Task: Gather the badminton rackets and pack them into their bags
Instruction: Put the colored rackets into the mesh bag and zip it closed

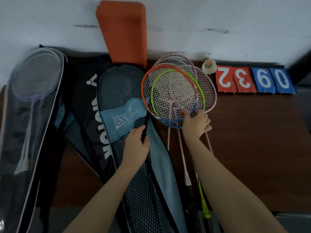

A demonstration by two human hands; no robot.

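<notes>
1. The left hand [136, 145] grips the open edge of the mesh bag [121, 91], whose blue label [123, 117] carries white stylised characters I cannot read.
2. The right hand [196, 122] pinches the stacked rackets [176, 91] at their lower rims, just right of the bag.
3. The black bag [94, 101] reads "VICTOR".
4. The score cards [255, 80] show 2, 3, 9, 0 upside down, beside a shuttlecock [209, 66].

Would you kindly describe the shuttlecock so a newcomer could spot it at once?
Find the red and blue number cards lying against the white wall. Just left of them, beside the stacked racket heads, sits the shuttlecock: the only small white feathered cone.
</notes>
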